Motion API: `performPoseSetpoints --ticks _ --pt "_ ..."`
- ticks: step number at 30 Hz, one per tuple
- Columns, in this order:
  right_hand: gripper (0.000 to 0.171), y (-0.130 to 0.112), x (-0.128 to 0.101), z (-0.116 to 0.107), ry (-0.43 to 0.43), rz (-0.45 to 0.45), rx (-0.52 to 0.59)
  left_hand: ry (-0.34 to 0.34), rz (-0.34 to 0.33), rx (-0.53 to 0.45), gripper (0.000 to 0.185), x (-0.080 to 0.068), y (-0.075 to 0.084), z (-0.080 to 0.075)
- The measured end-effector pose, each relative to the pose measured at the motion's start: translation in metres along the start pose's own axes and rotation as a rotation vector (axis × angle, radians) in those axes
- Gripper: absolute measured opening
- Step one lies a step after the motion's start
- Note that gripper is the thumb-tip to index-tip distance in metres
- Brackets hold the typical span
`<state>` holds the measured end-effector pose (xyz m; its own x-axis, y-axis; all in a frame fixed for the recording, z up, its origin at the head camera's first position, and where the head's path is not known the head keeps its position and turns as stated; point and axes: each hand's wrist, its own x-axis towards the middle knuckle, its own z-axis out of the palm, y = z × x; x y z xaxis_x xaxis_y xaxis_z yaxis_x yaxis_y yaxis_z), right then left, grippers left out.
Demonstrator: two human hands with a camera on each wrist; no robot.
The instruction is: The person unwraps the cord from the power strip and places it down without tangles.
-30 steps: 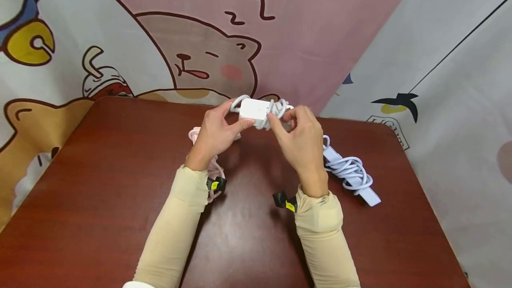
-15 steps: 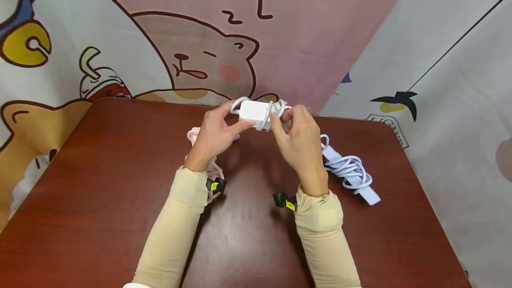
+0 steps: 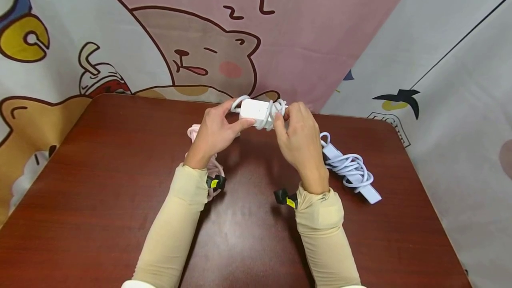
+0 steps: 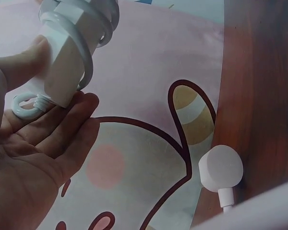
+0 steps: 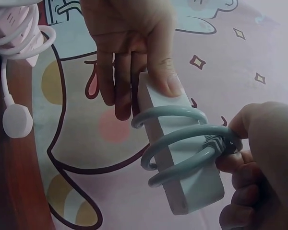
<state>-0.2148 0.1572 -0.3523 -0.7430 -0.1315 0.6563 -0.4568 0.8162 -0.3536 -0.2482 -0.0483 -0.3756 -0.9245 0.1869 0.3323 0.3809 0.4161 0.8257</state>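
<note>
Nearest the camera, two forearms in beige sleeves are reaching forward over the dark red wooden worktop (image 3: 100,199), wrists raised so both hands are meeting in the air above its far edge. The right hand (image 3: 298,139) is curling its fingers round the coils of white cable (image 5: 182,143) wound about the white rectangular power strip (image 3: 256,111), thumb and fingertips pinching the cable where it crosses the body. Compared with a second ago, this hand is sitting closer in and tighter against the strip, which suggests the last turn of cable is being snugged or tucked. The left hand (image 3: 218,130) is gripping the strip's other end, thumb on its top face and fingers beneath, holding it level as before. The strip itself is hanging above the worktop, touching nothing but the hands. Farther off, a pink power strip with its wrapped cord (image 5: 17,28) is lying under the left hand, and a pale blue power strip with looped cord (image 3: 352,170) is lying to the right, both unmoved.
</note>
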Motion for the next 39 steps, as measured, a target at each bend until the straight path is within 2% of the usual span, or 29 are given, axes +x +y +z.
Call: performPoseSetpoints --ticks 6,14,19,23,29,34,39 --pt "0.022 0.001 0.000 0.000 -0.010 -0.030 -0.014 -0.004 0.000 0.001 0.059 0.001 -0.002 0.001" --pt "0.020 0.001 0.002 0.001 -0.003 -0.058 0.020 0.015 -0.019 0.000 0.061 0.002 -0.003 0.001" --pt "0.018 0.001 0.000 -0.002 -0.026 0.013 0.120 0.042 -0.019 -0.038 0.062 0.001 -0.002 -0.002" --pt "0.021 0.002 0.000 -0.007 -0.053 0.075 0.192 0.039 -0.024 -0.046 0.061 0.001 -0.002 -0.004" --pt "0.023 0.006 0.001 -0.011 -0.064 0.098 0.220 0.017 -0.046 -0.053 0.060 0.001 -0.002 -0.005" --pt "0.020 0.008 0.001 -0.013 -0.038 0.148 0.259 0.019 -0.050 -0.051 0.059 0.002 -0.002 -0.006" --pt "0.028 0.008 0.001 -0.015 -0.034 0.159 0.274 0.020 -0.038 -0.054 0.058 0.001 -0.002 -0.007"
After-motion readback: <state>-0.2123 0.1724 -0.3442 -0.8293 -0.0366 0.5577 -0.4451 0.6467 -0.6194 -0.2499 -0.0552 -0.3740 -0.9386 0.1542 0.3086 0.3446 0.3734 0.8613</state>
